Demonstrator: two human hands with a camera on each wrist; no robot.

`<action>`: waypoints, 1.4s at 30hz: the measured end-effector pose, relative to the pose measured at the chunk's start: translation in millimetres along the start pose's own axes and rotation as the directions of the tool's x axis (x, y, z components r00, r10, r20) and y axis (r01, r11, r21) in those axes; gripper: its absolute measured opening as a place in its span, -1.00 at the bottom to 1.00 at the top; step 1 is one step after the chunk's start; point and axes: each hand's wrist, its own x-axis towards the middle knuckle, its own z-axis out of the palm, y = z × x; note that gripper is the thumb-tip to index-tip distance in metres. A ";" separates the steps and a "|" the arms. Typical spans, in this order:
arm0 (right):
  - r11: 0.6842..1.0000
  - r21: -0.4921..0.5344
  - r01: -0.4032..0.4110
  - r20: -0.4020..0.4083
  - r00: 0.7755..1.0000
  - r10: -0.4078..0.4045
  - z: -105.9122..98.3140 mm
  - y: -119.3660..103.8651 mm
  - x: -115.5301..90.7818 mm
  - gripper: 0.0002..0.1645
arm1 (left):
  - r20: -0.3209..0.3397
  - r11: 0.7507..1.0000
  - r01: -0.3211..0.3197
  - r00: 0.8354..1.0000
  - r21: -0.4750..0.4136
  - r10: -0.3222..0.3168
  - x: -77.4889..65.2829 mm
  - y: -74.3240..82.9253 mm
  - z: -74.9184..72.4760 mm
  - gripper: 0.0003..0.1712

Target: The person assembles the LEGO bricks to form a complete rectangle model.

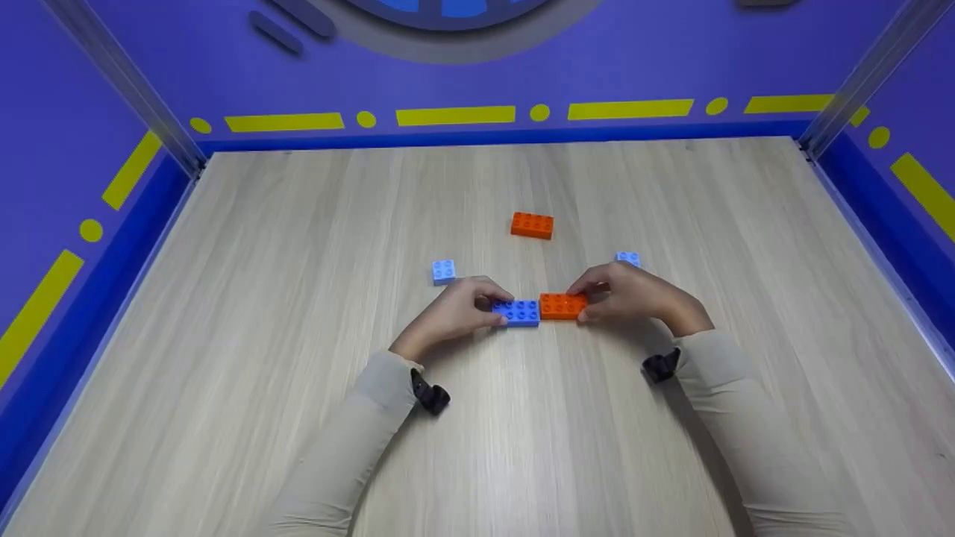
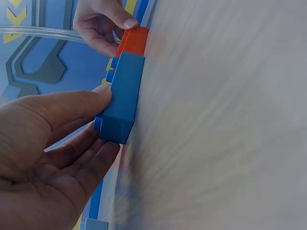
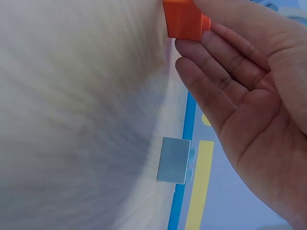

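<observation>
Two long studded toy bricks lie end to end on the table in the head view, a blue brick [image 1: 521, 313] on the left and an orange brick [image 1: 559, 306] on the right. My left hand [image 1: 466, 304] pinches the outer end of the blue brick between thumb and fingers. On the orange brick's outer end, my right hand [image 1: 634, 297] has a similar pinch. From the left wrist, the blue brick [image 2: 122, 96] shows its smooth side, with the orange brick [image 2: 134, 40] right behind it. The right wrist view has the orange brick [image 3: 184, 19] at its top edge.
Farther back lies another orange brick [image 1: 532, 225]. A small light blue brick [image 1: 443, 272] sits just beyond the left hand, and a second light blue brick [image 1: 628, 258] is partly hidden behind the right hand. Blue walls [image 1: 477, 89] border the wooden table [image 1: 298, 224].
</observation>
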 end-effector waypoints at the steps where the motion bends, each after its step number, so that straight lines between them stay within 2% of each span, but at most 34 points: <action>1: 1.000 0.002 0.011 -0.002 1.000 -0.011 0.2 0.3 -0.3 -0.58 | -0.002 1.000 -0.005 1.000 0.001 0.005 0.2 -0.2 0.3 -0.63; 12: 1.000 0.005 0.009 0.008 1.000 -0.009 2.0 2.1 -2.0 -0.59 | -0.013 1.000 -0.030 0.999 -0.008 0.030 1.2 -0.7 1.7 -0.62; 34: 1.000 0.007 0.006 0.003 1.000 -0.006 1.9 -1.8 -3.9 -0.60 | -0.017 0.999 -0.006 1.000 -0.050 0.006 -0.1 -2.0 2.2 -0.61; 42: 1.000 0.006 0.001 0.007 1.000 -0.001 2.1 -1.5 -2.7 -0.59 | -0.029 0.998 -0.024 0.999 -0.062 0.022 -0.3 -4.8 4.0 -0.60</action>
